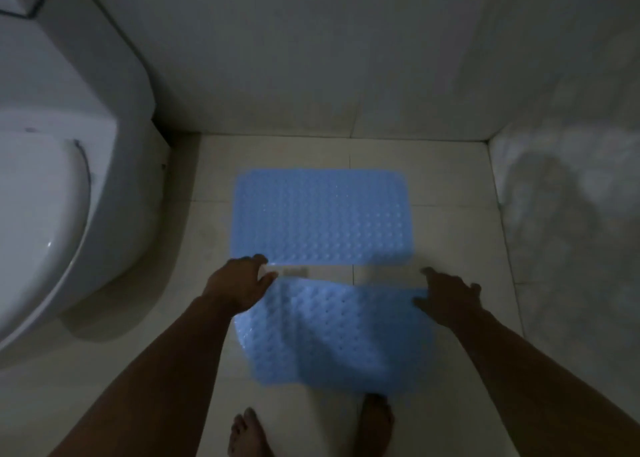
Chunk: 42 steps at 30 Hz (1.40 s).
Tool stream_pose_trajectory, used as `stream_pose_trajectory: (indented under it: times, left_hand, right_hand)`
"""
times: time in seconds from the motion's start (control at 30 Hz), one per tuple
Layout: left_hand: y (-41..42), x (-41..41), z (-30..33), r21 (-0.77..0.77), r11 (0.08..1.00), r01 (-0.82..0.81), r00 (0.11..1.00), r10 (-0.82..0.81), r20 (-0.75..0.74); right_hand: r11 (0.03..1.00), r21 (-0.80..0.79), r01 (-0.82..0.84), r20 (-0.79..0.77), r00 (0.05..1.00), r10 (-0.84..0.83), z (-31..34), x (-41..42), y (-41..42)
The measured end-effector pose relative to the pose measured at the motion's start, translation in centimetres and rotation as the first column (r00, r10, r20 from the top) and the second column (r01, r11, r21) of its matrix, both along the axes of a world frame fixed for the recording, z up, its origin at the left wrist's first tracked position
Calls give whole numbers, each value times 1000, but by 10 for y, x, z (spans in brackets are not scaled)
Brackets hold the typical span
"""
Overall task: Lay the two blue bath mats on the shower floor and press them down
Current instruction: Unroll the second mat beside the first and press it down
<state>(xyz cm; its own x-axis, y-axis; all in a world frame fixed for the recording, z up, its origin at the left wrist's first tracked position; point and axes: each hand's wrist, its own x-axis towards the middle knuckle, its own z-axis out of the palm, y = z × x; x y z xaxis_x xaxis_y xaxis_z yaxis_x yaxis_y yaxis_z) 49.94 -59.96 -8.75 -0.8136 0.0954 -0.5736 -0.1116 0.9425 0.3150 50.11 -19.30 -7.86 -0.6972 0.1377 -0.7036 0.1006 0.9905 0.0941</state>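
A second blue mat (332,332) is gripped at its far corners by the left hand (239,283) and right hand (446,300), just short of the first mat (323,217) (flat on the tiled floor (450,193)), right of the toilet (52,186); 2 bare feet (377,418) are seen below.

One blue bath mat (323,216) lies flat on the tiled floor (450,193) near the far wall. A second blue mat (332,335) is held nearer the person, its far edge lifted and rippled, a strip of bare tile between the two. The left hand (239,283) grips its far left corner; the right hand (450,299) holds its far right corner. A white toilet (52,197) stands to the left. Two bare feet (375,422) show below.
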Motion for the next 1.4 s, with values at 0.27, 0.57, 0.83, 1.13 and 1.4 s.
stream_pose_trajectory:
  times: [0.27,0.57,0.83,1.13,1.4]
  left_hand:
    - [58,26,-3,-33,999,0,988,5,158]
    - [75,77,-16,-63,995,-74,968,87,236]
    - [51,105,-154,-157,984,80,977,-46,209]
    - [21,54,-373,-235,970,60,994,-79,-73]
    - [-10,69,-458,-131,979,-154,929,98,-356]
  right_hand:
    - [986,-163,38,85,996,-24,-13,29,-84]
    - [978,-193,75,104,993,-56,-23,62,-87]
    - [961,-149,231,139,968,-211,-154,80,-89]
    - [915,-161,369,-70,921,-384,-375,31,-105]
    - [932,-162,324,-330,872,-360,-462,56,-131]
